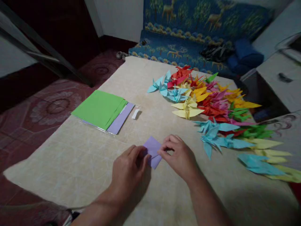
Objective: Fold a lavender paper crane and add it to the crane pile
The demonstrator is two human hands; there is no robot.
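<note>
A small folded square of purple origami paper (pixel 152 147) lies on the table, turned so that one corner points away from me. My left hand (pixel 129 164) pinches its left corner between thumb and fingers. At the right corner, my right hand (pixel 178 154) grips the paper between thumb and forefinger, the other fingers curled. A crease or flap edge runs across the paper between the two hands. My fingertips cover both side corners.
Green paper sheets (pixel 100 108) lie over purple sheets (pixel 121 119) at the left, beside a small white piece (pixel 135 114). Many-coloured folded paper cranes (pixel 211 97) crowd the table's right side. Beyond the cloth-covered table (pixel 77 157) stands a blue patterned sofa (pixel 178 47).
</note>
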